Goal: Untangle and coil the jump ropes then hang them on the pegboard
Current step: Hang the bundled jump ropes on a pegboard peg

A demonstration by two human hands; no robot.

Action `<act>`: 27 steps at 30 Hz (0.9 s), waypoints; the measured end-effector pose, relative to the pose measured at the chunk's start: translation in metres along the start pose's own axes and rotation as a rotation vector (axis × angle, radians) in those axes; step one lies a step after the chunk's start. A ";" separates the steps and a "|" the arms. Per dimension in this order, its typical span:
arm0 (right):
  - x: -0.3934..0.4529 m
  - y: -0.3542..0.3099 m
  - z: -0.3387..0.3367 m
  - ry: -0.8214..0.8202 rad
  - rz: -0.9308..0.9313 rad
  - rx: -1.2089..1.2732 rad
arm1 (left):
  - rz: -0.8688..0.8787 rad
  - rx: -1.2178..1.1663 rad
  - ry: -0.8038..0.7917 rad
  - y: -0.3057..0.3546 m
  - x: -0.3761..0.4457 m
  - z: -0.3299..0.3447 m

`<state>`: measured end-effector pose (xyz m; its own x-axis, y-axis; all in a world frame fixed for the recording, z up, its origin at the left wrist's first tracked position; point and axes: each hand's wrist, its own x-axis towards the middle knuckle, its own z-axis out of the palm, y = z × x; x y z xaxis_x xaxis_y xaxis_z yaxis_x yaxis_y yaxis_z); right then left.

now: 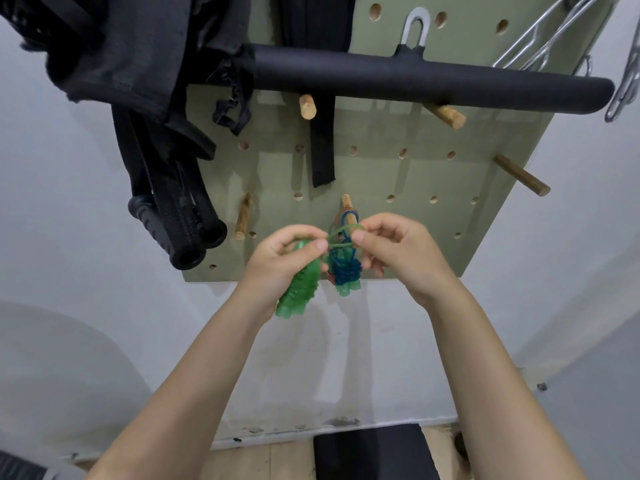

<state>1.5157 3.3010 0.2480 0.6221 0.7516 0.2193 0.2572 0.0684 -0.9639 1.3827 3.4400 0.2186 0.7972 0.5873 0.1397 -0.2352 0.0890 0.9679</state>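
Green jump rope [299, 282] pinched between both hands, at pegboard [398, 174]

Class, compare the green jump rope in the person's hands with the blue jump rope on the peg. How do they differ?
The green jump rope is gripped in the left hand, its loop pinched by the right hand; the blue jump rope hangs from a wooden peg, untouched. Green's cord is light green; blue's is dark blue. Both are coiled bundles with green handles.
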 end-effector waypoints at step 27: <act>0.064 0.026 -0.008 0.144 0.097 0.146 | 0.015 0.113 0.092 -0.021 0.079 0.033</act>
<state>1.5676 3.3458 0.2383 0.7407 0.6585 0.1333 0.0875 0.1022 -0.9909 1.4686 3.4580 0.2162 0.7388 0.6594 0.1394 -0.1779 -0.0086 0.9840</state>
